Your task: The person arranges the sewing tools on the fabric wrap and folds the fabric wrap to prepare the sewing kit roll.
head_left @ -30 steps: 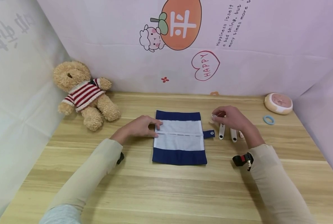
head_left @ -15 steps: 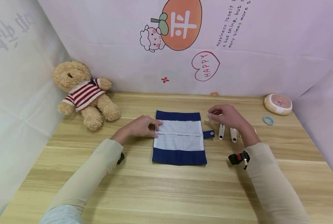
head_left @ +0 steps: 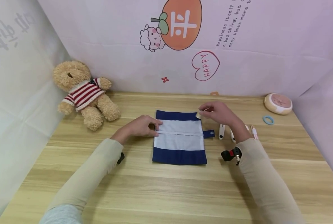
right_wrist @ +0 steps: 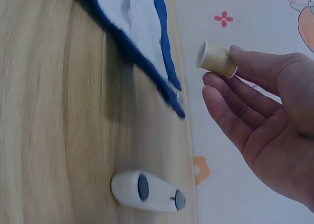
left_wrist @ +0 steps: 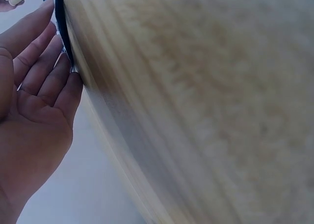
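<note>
A navy-bordered fabric pouch [head_left: 180, 141] with pale inner panels lies spread open on the table. My left hand [head_left: 142, 126] rests at the pouch's left edge, its thumb and fingertips touching the fabric; in the left wrist view the fingers are fairly straight. My right hand [head_left: 219, 112] pinches a small spool of cream thread [right_wrist: 218, 59] between thumb and fingers, held over the pouch's upper right corner. The pouch's snap tab [head_left: 209, 133] sticks out to the right. Beside the tab lies a white tool with a black dot [head_left: 221, 132], its exact kind unclear.
A second white tool [head_left: 232, 135] and a small white item with pink marks [head_left: 254, 132] lie partly behind my right forearm. A light-blue ring [head_left: 268, 120] and a round cream-and-pink case [head_left: 279, 103] stand farther right. A teddy bear [head_left: 85, 96] sits at the back left.
My right hand has moved left with the thread spool, from above the white tools to the pouch's upper right corner. The left hand and the pouch have stayed put.
</note>
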A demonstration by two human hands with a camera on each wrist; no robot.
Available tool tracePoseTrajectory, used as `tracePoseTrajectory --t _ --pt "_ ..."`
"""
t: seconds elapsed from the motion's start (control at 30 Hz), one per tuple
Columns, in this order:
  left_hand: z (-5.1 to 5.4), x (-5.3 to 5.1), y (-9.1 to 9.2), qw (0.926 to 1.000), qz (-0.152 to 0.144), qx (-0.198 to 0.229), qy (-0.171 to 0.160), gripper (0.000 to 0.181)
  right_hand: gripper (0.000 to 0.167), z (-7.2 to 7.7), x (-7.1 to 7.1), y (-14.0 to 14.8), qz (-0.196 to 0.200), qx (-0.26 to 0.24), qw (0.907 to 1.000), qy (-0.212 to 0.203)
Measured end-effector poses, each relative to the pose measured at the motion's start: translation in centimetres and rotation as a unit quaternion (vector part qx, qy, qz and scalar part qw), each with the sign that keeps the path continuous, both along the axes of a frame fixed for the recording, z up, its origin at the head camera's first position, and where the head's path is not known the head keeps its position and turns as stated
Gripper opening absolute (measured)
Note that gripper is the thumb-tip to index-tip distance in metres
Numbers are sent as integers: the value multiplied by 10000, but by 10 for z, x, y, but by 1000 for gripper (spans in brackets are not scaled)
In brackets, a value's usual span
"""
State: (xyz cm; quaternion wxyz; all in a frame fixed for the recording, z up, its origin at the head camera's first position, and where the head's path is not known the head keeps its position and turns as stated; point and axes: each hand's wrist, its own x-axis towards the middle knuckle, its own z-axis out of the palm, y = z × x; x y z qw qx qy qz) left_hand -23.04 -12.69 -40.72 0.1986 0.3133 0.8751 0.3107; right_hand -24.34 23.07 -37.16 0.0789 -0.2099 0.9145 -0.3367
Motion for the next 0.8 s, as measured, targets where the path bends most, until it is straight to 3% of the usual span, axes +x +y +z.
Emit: tracePoseTrajectory --t 0.8 --pt "4 2 3 9997 81 28 -215 12 29 -2 -8 -56 407 -264 9982 -356"
